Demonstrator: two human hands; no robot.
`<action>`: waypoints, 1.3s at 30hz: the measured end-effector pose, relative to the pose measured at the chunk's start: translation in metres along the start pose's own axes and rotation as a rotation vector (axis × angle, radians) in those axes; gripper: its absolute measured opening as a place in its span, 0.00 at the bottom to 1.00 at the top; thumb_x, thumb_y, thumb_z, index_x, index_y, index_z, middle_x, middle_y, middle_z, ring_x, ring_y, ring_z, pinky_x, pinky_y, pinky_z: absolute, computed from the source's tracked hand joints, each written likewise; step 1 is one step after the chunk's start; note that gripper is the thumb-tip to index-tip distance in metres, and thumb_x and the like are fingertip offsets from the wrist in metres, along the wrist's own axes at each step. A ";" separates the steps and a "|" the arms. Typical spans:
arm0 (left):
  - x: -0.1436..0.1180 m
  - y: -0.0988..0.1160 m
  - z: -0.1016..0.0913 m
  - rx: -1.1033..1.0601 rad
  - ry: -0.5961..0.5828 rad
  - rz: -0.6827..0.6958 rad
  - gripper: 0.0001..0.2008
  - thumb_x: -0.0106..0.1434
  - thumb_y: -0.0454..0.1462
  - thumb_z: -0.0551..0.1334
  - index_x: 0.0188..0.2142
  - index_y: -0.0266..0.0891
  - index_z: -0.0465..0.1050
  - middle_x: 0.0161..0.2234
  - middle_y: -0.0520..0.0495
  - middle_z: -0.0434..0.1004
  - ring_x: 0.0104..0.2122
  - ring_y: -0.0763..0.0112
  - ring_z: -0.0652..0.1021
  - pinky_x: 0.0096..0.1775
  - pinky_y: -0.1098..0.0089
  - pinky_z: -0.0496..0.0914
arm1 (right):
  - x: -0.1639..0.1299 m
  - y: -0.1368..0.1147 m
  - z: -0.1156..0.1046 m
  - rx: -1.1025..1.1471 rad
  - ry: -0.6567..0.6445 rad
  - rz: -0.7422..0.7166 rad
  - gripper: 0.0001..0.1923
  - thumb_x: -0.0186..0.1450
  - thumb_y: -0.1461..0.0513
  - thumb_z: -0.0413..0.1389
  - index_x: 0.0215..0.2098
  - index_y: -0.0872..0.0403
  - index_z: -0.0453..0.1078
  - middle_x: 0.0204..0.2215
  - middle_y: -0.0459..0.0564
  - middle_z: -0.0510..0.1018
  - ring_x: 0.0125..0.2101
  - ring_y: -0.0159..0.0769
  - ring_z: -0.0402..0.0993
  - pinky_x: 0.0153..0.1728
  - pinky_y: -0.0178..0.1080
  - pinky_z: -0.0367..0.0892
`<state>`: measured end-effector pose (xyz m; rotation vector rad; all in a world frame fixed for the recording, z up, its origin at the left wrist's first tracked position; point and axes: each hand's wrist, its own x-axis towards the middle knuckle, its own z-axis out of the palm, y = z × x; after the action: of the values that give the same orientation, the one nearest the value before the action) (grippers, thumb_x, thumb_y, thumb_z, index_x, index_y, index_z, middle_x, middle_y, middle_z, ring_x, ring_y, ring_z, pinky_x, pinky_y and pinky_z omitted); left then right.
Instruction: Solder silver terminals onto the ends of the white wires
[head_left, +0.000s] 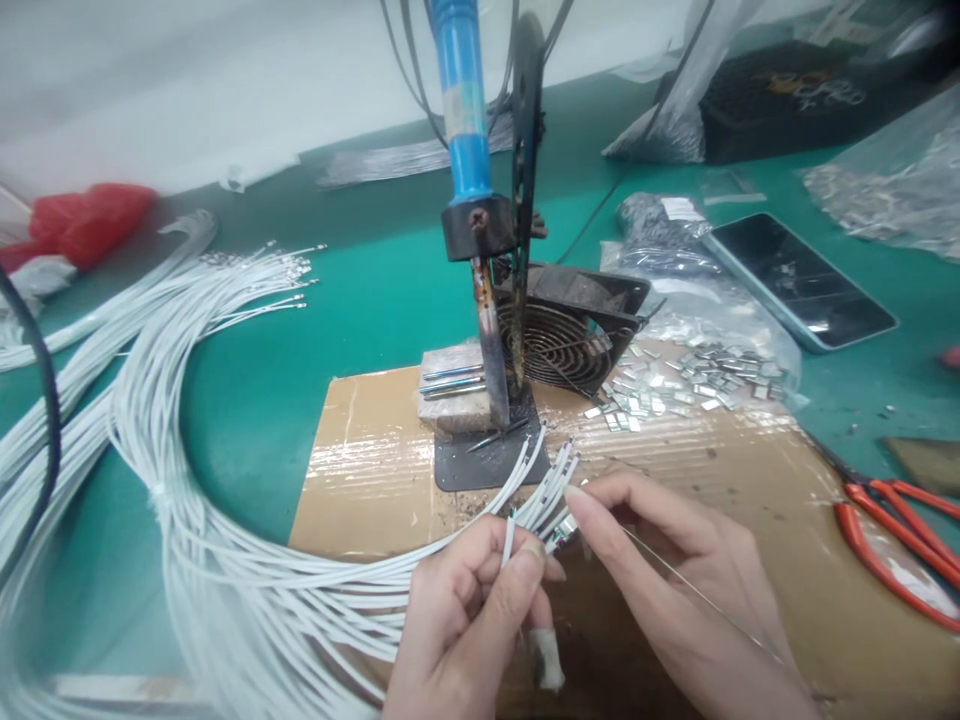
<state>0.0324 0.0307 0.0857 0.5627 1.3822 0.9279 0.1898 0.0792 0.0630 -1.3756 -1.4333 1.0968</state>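
Note:
My left hand (480, 610) is closed around the ends of several white cables (360, 590), with one cable end standing up between thumb and forefinger. One of its fingertips wears a whitish wrap (546, 658). Just right of those fingers, a small metal connector (561, 530) sits at the cable ends. My right hand (675, 570) is pinched beside the connector, its thumb tip close to it. A thin solder wire (697, 592) runs out of the right-hand fingers and across the palm. Above the cable tips, a blue-handled soldering iron (469, 130) stands upright in a stand, tip down.
Cardboard (360, 430) covers the green bench. Behind the iron leans a black fan (562, 335). Loose metal connectors (705, 380) lie near a phone (806, 280). Red-handled pliers (892, 520) rest at right. More white cables (247, 275) and a red bag (94, 220) are at left.

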 end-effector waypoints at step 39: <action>0.006 0.004 -0.005 -0.136 0.049 0.060 0.24 0.58 0.54 0.82 0.35 0.36 0.83 0.24 0.55 0.75 0.19 0.85 0.58 0.24 0.77 0.49 | 0.006 0.015 -0.044 0.068 0.043 0.196 0.17 0.69 0.46 0.69 0.33 0.49 0.81 0.22 0.42 0.77 0.25 0.29 0.74 0.31 0.28 0.70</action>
<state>0.0266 0.0368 0.0850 0.4829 1.3397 1.0816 0.2362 0.0872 0.0597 -1.5048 -1.2393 1.2215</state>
